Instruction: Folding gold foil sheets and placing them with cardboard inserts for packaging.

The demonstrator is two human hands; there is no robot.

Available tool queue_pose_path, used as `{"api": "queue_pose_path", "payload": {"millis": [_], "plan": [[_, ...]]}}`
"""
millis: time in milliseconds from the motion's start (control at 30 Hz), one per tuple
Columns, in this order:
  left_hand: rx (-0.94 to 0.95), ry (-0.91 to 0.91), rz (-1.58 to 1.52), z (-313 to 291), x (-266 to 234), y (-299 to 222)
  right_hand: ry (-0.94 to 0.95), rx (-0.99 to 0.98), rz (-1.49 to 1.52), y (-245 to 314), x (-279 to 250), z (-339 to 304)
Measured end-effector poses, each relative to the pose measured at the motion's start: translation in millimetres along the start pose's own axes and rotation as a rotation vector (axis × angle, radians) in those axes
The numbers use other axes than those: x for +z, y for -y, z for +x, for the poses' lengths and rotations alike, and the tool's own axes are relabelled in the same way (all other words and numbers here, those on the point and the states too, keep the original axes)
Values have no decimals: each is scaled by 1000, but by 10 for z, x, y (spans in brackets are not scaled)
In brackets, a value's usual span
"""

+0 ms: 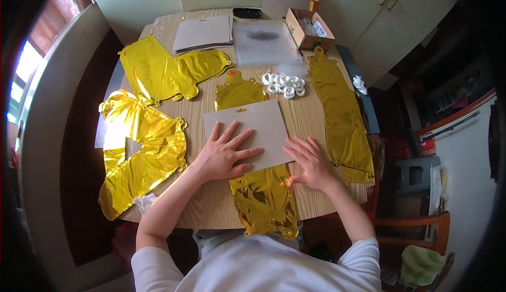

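A grey cardboard sheet point(271, 134) with a small hang slot lies across a flat gold foil balloon point(263, 200). The balloon shows above and below the sheet, and its middle is hidden. My left hand point(224, 152) rests on the cardboard with its fingers spread. At the sheet's right edge is my right hand point(311, 165), fingers stretched out, the fingertips by the edge and the thumb close to the balloon's lower part. Neither hand grips anything. A red dot marks the balloon's far end.
More flat foil balloons lie left point(153, 70), near left point(142, 155) and right point(342, 118). White ribbon rolls point(284, 85) sit beyond the cardboard. Farther back are a cardboard stack point(203, 33), clear plastic bags point(263, 44) and an open box point(311, 28). A wooden chair point(421, 221) stands right.
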State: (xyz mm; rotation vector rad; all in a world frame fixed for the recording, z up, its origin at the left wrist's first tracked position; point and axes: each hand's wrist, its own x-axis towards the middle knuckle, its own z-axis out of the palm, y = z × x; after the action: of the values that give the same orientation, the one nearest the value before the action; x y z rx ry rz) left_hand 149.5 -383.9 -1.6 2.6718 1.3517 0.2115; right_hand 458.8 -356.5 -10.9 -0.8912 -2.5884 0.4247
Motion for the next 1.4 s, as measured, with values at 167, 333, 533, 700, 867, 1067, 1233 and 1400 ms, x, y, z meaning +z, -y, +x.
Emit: {"api": "queue_pose_path", "payload": {"millis": [167, 333, 533, 700, 867, 1067, 1233, 1400], "plan": [[9, -22, -23, -1, -12, 27, -35, -7, -6, -7, 5, 71], [20, -52, -25, 10, 22, 63, -18, -52, -35, -14, 88, 158], [-6, -108, -47, 7, 56, 102, -16, -45, -59, -11, 129, 170], [-13, -94, -75, 9, 60, 92, -23, -21, -27, 0, 125, 178], [-2, -88, -64, 13, 50, 92, -33, -16, -18, -5, 128, 175], [17, -119, -52, 10, 52, 93, -26, -3, -9, 20, 102, 184], [25, -124, -43, 10, 45, 82, -17, 2, -9, 13, 95, 179], [26, -129, -45, 6, 49, 84, -13, 2, -7, 17, 83, 183]]}}
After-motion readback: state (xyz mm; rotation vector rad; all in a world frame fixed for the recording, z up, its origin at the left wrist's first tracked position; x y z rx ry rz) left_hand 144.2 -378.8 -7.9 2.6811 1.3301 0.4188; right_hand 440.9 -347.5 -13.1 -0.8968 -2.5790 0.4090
